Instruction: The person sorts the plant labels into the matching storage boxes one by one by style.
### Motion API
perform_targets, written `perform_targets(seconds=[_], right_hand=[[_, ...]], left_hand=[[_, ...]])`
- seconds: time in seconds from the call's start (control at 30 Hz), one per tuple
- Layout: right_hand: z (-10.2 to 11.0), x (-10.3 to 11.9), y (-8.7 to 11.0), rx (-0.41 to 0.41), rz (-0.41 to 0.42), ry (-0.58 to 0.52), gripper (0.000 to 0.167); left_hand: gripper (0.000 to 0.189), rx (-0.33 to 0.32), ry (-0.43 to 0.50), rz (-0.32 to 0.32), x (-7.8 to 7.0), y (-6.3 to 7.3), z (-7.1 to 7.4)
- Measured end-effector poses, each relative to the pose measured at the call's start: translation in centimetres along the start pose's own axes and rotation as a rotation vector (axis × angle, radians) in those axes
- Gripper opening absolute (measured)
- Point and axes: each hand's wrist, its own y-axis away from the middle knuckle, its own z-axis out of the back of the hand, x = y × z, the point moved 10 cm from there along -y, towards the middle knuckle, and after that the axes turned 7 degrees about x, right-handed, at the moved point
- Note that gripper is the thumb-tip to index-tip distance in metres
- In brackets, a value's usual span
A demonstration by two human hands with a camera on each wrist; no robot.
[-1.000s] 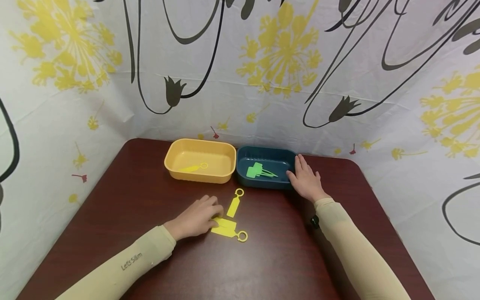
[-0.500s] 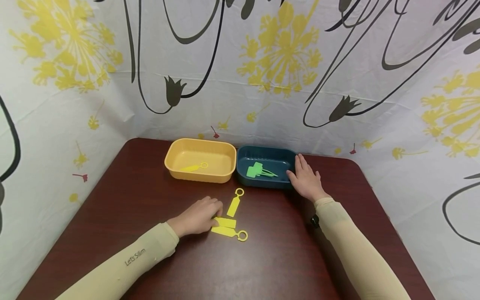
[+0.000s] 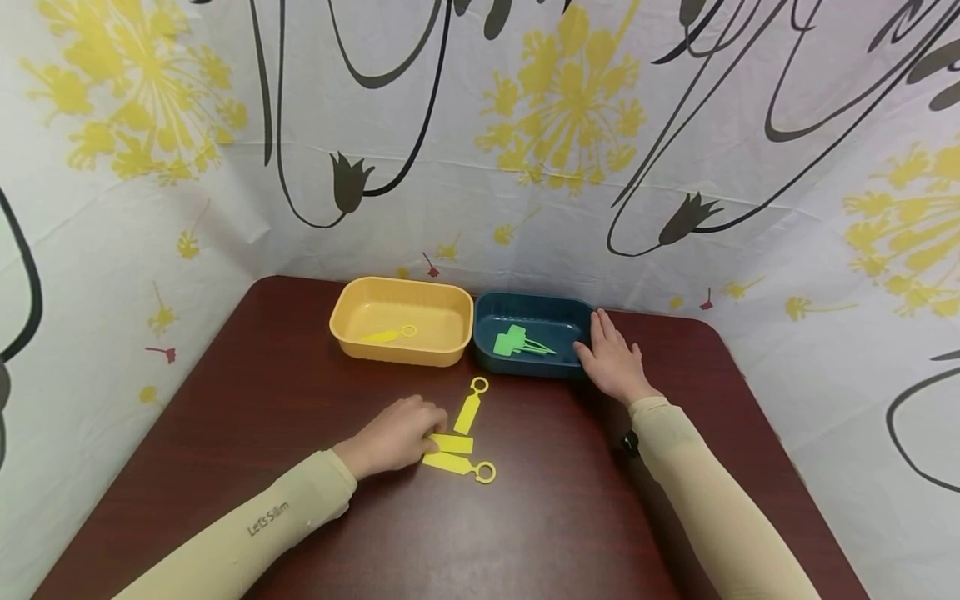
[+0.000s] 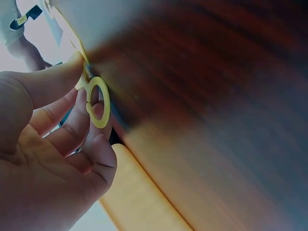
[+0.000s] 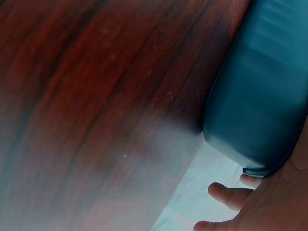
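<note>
Between thumb and fingertips my left hand (image 3: 397, 433) pinches a flat yellow tag (image 3: 457, 444) at its ring end. That tag's ring (image 4: 107, 103) pokes out beside the thumb in the left wrist view. Just below it on the table lies a second yellow tag (image 3: 453, 464), its ring to the right. A third yellow tag (image 3: 467, 412) lies a little farther back, ring end away from me. My right hand (image 3: 615, 362) rests with extended fingers against the right end of the dark blue bin (image 3: 517, 367). Its palm touches the bin's wall (image 5: 260, 96) in the right wrist view.
At the table's back stands a yellow bin (image 3: 401, 356), side by side with the blue one. Inside it lies one yellow tag (image 3: 384, 337). Green tags (image 3: 513, 340) with thin stems lie in the blue bin. A patterned cloth (image 3: 465, 167) hangs behind the dark red table (image 3: 525, 525).
My left hand has shifted slightly right and its fingers have drawn in around the tag's end. The right hand and both bins stay where they were.
</note>
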Motion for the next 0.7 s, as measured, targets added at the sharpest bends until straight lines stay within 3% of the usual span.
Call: perform_targets(seconds=[0.43, 0.7], right_hand=[[0.1, 0.0, -0.1, -0.017, -0.002, -0.007, 0.078], [-0.1, -0.1, 0.0, -0.004, 0.0, 0.002, 0.079]], left_hand=[[0.014, -0.069, -0.005, -0.07, -1.2, 0.5, 0.8], [0.013, -0.077, -0.024, -0.061, -1.6, 0.8, 1.7]])
